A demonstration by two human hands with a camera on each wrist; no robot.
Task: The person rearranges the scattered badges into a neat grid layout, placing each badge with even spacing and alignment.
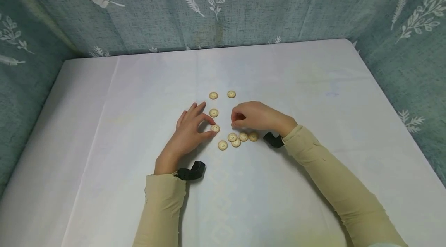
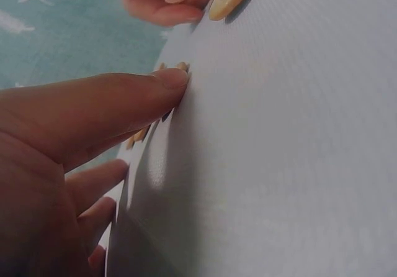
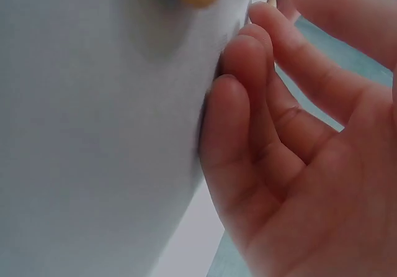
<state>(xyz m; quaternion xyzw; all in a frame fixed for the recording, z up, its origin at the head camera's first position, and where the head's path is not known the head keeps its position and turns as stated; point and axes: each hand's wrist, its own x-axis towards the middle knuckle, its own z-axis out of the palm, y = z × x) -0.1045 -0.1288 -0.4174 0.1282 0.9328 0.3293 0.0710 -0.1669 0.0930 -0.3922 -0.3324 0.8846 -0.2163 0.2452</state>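
Left hand (image 1: pixel 186 131), thumb and forefinger round a wooden button (image 1: pixel 215 128); right hand (image 1: pixel 261 116) loosely curled, empty, near more buttons (image 1: pixel 243 136).

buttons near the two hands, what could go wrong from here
The left hand, pinching a button, might nudge the neighbouring button beside its index finger. The right hand could brush the nearby cluster of buttons, where two overlap, and slide them apart.
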